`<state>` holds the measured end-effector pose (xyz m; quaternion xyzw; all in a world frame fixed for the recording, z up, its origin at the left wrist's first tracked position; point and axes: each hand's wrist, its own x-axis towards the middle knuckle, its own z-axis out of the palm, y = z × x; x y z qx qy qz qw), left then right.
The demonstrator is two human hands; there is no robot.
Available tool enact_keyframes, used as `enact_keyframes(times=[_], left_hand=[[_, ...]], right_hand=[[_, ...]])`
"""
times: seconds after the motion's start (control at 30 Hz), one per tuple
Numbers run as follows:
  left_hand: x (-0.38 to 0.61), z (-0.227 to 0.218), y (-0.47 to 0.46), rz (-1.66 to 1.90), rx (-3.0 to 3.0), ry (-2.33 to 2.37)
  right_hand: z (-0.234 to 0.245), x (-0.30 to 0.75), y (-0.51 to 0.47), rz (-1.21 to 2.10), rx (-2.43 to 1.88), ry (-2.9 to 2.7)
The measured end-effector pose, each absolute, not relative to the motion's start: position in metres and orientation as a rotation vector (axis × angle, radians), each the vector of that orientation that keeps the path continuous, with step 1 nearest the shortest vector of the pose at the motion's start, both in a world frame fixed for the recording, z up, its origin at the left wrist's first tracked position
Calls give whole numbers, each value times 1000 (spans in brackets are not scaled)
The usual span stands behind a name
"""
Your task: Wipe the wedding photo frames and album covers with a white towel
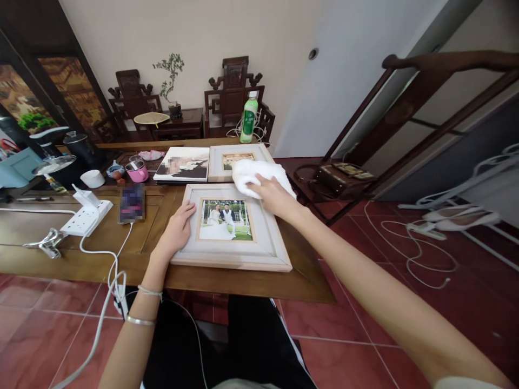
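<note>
A white picture frame [267, 237] with a photo of two people lies flat near the table's front edge. My left hand [178, 229] rests on its left side, fingers stretched along the border. In my right hand [272, 193] is a bunched white cloth [259, 172], held over the frame's far right corner; the cloth hides that corner and part of a second frame behind. That second picture frame [217, 162] lies beyond the first. Left of it is a photo album or print [182, 163] with a partly blurred cover.
A green bottle [248, 118] stands at the table's far edge. To the left are a phone [132, 204], a white power strip [87, 216] with cables, a pink cup [137, 171] and a white bowl [93, 179]. A wooden chair [405, 108] stands at right.
</note>
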<state>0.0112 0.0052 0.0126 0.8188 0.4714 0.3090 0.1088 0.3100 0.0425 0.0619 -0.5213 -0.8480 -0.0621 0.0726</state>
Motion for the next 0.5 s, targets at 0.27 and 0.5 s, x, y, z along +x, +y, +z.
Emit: enact_keyframes(times=[0.27,0.5], left_hand=[[15,13,5,924,2403,1430],[16,13,4,930,2385,1436]], right_hand=[[84,290,-48,10,-1466,-2834],[109,274,-116,300,-1515,-2933]])
